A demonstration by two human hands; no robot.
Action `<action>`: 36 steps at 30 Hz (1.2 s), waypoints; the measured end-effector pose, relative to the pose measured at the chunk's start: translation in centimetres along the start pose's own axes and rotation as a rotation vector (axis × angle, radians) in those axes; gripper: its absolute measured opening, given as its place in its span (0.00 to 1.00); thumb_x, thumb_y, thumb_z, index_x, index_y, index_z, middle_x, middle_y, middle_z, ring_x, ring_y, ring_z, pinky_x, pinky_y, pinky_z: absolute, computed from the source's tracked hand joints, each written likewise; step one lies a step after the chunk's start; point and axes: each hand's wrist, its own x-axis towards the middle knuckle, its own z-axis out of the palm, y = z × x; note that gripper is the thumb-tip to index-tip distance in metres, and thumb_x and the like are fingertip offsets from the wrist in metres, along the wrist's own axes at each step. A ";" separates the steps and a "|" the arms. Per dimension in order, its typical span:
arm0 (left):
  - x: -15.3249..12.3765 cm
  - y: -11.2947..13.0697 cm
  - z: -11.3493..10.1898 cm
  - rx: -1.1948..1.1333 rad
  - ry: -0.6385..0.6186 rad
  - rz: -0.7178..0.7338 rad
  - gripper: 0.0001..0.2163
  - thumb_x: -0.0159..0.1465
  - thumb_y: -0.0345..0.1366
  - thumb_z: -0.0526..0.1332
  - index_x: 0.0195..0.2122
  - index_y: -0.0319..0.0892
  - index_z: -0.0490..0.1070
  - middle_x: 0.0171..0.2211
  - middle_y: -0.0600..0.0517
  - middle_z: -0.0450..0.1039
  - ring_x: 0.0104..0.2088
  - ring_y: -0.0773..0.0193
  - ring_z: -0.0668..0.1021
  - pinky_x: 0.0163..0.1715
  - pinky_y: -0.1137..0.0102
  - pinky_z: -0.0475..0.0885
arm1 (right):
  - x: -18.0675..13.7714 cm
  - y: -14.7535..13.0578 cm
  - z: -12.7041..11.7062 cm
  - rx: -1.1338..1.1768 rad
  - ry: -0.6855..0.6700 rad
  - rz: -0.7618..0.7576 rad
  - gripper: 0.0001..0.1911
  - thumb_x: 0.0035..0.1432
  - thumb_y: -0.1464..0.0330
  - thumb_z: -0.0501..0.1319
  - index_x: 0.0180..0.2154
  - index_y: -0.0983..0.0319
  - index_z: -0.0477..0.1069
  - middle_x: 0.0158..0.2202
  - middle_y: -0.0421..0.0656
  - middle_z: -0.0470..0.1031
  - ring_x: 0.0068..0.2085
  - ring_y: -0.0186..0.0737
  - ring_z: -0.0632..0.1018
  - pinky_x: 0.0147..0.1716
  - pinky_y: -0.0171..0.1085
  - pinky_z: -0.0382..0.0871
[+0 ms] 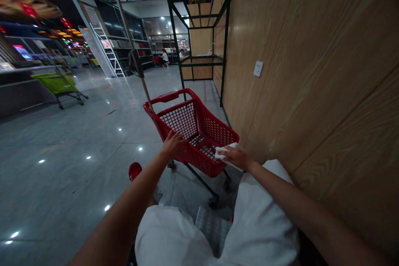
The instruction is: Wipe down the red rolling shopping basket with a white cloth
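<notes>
A red plastic shopping cart (204,166) with a lattice basket stands right in front of me. My left hand (173,143) rests at the cart's near left rim, its fingers stretched out and slightly apart. At the near right corner of the basket, my right hand (237,157) is closed around a white cloth (222,151), which lies against the rim. The bottom of the basket shows through between the hands. A pole (126,25) rises from beside the cart's handle.
A wood-panelled wall (299,70) with a power socket (258,68) runs close on my right. Behind the cart stands a dark metal frame (222,50). A green cart (57,83) is to the left, a ladder (107,45) and a crouching person (165,57) farther back.
</notes>
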 end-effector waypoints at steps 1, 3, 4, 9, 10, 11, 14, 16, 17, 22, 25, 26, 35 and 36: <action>0.8 -0.1 0.2 -0.008 -0.006 -0.003 0.17 0.56 0.34 0.63 0.48 0.53 0.71 0.50 0.50 0.71 0.59 0.52 0.62 0.61 0.50 0.43 | -0.2 -0.7 0.6 0.028 0.006 -0.007 0.14 0.61 0.65 0.56 0.48 0.53 0.71 0.49 0.41 0.74 0.48 0.37 0.74 0.48 0.35 0.66; 1.9 0.1 1.0 -0.023 -0.013 -0.006 0.16 0.58 0.35 0.60 0.49 0.54 0.71 0.48 0.50 0.73 0.56 0.54 0.66 0.60 0.53 0.48 | -0.4 -2.9 2.3 0.066 0.092 0.054 0.15 0.62 0.66 0.55 0.50 0.55 0.70 0.50 0.44 0.72 0.51 0.40 0.72 0.50 0.38 0.66; 2.3 0.2 1.4 -0.026 -0.019 -0.002 0.16 0.59 0.35 0.60 0.49 0.54 0.71 0.47 0.50 0.73 0.54 0.55 0.67 0.59 0.55 0.51 | -0.3 -4.2 3.3 0.075 0.162 0.129 0.16 0.62 0.66 0.55 0.51 0.56 0.69 0.51 0.45 0.71 0.51 0.41 0.72 0.51 0.40 0.66; 3.1 0.2 2.2 0.067 -0.090 0.007 0.09 0.58 0.36 0.60 0.39 0.50 0.76 0.35 0.48 0.76 0.41 0.57 0.73 0.50 0.63 0.61 | 2.1 -8.7 6.9 -0.004 0.258 0.323 0.21 0.61 0.71 0.54 0.57 0.58 0.63 0.58 0.51 0.62 0.57 0.48 0.67 0.52 0.45 0.66; 3.1 0.2 2.2 0.096 -0.096 0.005 0.07 0.58 0.37 0.60 0.37 0.48 0.76 0.33 0.47 0.76 0.40 0.56 0.73 0.49 0.63 0.62 | 2.7 -8.9 7.2 -0.023 0.239 0.335 0.22 0.61 0.71 0.53 0.57 0.58 0.62 0.58 0.52 0.62 0.56 0.49 0.68 0.51 0.45 0.67; 3.1 0.2 2.2 0.123 -0.095 0.000 0.06 0.58 0.37 0.60 0.34 0.46 0.77 0.32 0.46 0.75 0.40 0.55 0.73 0.47 0.63 0.62 | 3.1 -8.8 7.3 -0.038 0.216 0.336 0.23 0.61 0.72 0.53 0.57 0.57 0.62 0.58 0.52 0.61 0.54 0.49 0.69 0.49 0.45 0.68; 3.4 1.1 2.5 0.163 -0.060 -0.038 0.06 0.59 0.38 0.60 0.32 0.44 0.76 0.31 0.45 0.74 0.40 0.53 0.73 0.46 0.62 0.63 | 3.6 -7.3 7.0 -0.065 0.153 0.281 0.24 0.61 0.73 0.52 0.58 0.54 0.61 0.59 0.50 0.62 0.51 0.47 0.72 0.48 0.44 0.67; 4.0 2.1 3.1 0.150 -0.023 -0.074 0.07 0.59 0.38 0.59 0.32 0.43 0.75 0.32 0.44 0.74 0.40 0.52 0.73 0.46 0.61 0.63 | 3.5 -5.4 6.4 -0.076 0.148 0.249 0.23 0.60 0.71 0.54 0.57 0.52 0.61 0.58 0.49 0.64 0.51 0.47 0.72 0.54 0.50 0.60; 4.3 2.5 3.3 0.140 -0.008 -0.083 0.08 0.60 0.39 0.59 0.33 0.43 0.75 0.33 0.44 0.74 0.40 0.52 0.73 0.46 0.60 0.63 | 3.4 -4.3 6.0 -0.081 0.165 0.259 0.22 0.60 0.69 0.55 0.57 0.52 0.62 0.56 0.48 0.66 0.51 0.48 0.71 0.56 0.55 0.54; 6.4 0.4 2.3 0.088 -0.051 0.080 0.16 0.60 0.43 0.59 0.49 0.48 0.70 0.40 0.47 0.74 0.42 0.56 0.74 0.46 0.64 0.64 | 3.5 2.6 4.0 -0.034 0.183 0.349 0.19 0.60 0.60 0.56 0.53 0.54 0.65 0.50 0.45 0.73 0.50 0.48 0.72 0.58 0.59 0.42; 7.1 -4.2 -0.4 0.170 -0.009 0.048 0.19 0.60 0.46 0.58 0.51 0.47 0.68 0.45 0.47 0.73 0.45 0.56 0.74 0.47 0.66 0.64 | 4.2 6.5 3.1 0.023 0.121 0.277 0.18 0.61 0.61 0.55 0.52 0.56 0.66 0.49 0.45 0.73 0.49 0.44 0.72 0.57 0.52 0.48; 7.2 -5.6 -1.2 0.209 -0.001 0.015 0.18 0.61 0.47 0.57 0.49 0.46 0.69 0.43 0.46 0.74 0.45 0.56 0.74 0.46 0.65 0.64 | 4.5 7.5 3.1 0.028 0.122 0.255 0.17 0.61 0.62 0.54 0.51 0.57 0.66 0.50 0.45 0.73 0.49 0.43 0.72 0.56 0.50 0.50; 6.4 -8.4 -2.0 0.417 -0.103 -0.120 0.22 0.66 0.45 0.45 0.32 0.39 0.75 0.30 0.40 0.77 0.32 0.50 0.79 0.32 0.62 0.68 | 7.9 6.4 7.6 -0.061 0.403 0.383 0.14 0.60 0.70 0.54 0.47 0.57 0.70 0.49 0.46 0.70 0.50 0.45 0.68 0.49 0.44 0.56; 6.4 -8.3 -1.8 0.429 -0.093 -0.126 0.21 0.66 0.45 0.46 0.31 0.39 0.75 0.30 0.40 0.77 0.32 0.49 0.79 0.32 0.62 0.68 | 8.8 5.3 8.2 -0.068 0.421 0.401 0.15 0.60 0.71 0.54 0.47 0.56 0.71 0.50 0.46 0.69 0.51 0.45 0.68 0.49 0.44 0.56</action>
